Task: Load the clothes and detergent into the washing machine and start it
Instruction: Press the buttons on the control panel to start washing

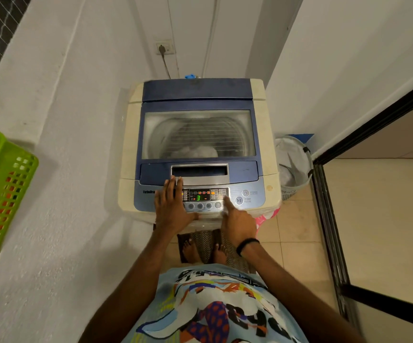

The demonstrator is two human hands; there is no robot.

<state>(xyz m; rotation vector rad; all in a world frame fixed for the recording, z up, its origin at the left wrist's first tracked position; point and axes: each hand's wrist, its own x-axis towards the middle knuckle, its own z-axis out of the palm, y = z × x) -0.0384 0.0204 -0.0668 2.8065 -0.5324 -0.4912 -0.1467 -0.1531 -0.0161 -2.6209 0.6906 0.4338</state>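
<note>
Washer: blue-and-cream top-loading washing machine (198,92), lid closed.
Left hand (169,206): grip flat, fingers straight, resting on the lit control panel (205,194).
Right hand (240,224): grip empty, forefinger straight on panel, others curled.

Left hand (170,207) flat on washing machine (262,125), right hand (240,224) with forefinger (229,206) at buttons (200,206).
</note>
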